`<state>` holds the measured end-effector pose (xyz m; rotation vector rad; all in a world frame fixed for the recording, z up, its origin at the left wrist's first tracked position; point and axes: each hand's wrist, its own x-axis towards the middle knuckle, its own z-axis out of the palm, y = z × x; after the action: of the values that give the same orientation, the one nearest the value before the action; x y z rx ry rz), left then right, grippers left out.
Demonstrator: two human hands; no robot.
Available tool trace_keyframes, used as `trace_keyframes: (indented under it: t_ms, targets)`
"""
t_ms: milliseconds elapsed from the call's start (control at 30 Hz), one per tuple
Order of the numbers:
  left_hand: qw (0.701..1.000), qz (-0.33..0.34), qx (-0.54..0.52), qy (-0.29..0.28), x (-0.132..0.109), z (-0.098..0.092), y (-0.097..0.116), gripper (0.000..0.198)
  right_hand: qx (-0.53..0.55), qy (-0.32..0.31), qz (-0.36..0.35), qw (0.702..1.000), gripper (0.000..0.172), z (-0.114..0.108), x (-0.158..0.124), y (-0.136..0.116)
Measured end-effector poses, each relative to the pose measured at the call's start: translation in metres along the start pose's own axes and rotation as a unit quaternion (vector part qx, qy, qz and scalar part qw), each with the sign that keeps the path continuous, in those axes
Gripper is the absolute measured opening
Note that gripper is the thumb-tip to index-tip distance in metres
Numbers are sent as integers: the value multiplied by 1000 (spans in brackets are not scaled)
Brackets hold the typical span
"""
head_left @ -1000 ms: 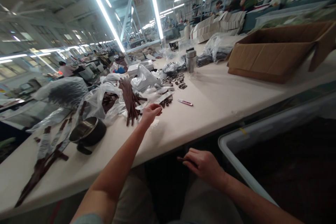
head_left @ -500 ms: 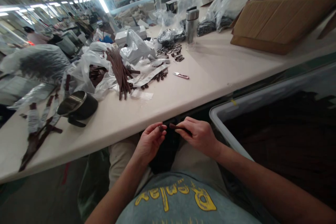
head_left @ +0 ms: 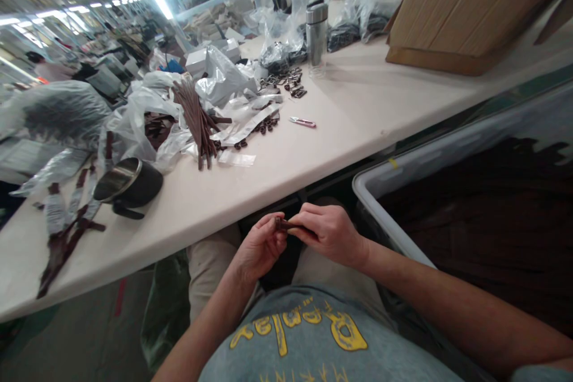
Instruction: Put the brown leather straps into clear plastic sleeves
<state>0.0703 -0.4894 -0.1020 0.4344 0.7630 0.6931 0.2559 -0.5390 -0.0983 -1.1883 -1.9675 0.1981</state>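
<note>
In front of my lap, below the table edge, my two hands meet. My left hand (head_left: 261, 246) pinches a small dark brown loop (head_left: 278, 223) between thumb and fingers. From the right, my right hand (head_left: 335, 234) grips a narrow brown strap (head_left: 293, 226) near its end, and that end touches the loop. Whether the strap has passed inside the loop I cannot tell. On the table lie similar small brown loops (head_left: 265, 126), a bundle of brown strips (head_left: 193, 113) and thread snips (head_left: 302, 122).
Left on the table stands a dark mug (head_left: 134, 185), near plastic-wrapped brown straps (head_left: 56, 221). A steel-topped bottle (head_left: 317, 36), metal buckles (head_left: 295, 86) and a cardboard box (head_left: 465, 18) are farther back. A grey-rimmed bin (head_left: 380, 203) with dark contents is at my right.
My hands have come together: the strap end in my right hand now reaches the loop in my left, where a gap showed before. The camera view has shifted slightly.
</note>
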Motion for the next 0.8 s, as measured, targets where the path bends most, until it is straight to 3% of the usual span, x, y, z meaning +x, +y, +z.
trace_keyframes:
  t_ms: [100,200,300,467,633,800]
  targets:
    - [1000,-2,9,-1,0,1,-3,32,-8,2,-11,1000,31,0,0,-1]
    - [995,74,58,18,0,0,-6,32,0,1,6,1000,33,-1,1,-2]
    - [978,147,147,13,1,-4,-9,36,19,4,17,1000,31,-3,2,-2]
    - [947,177,269,3,2,-7,-12,32,35,-8,29,999,25,-1,2,-2]
    - [953,214,211,38,1,2,-11,26,44,-33,57,997,12,2,1,0]
    - [955,235,159,80,-1,2,2,29,14,-46,55,997,18,3,1,4]
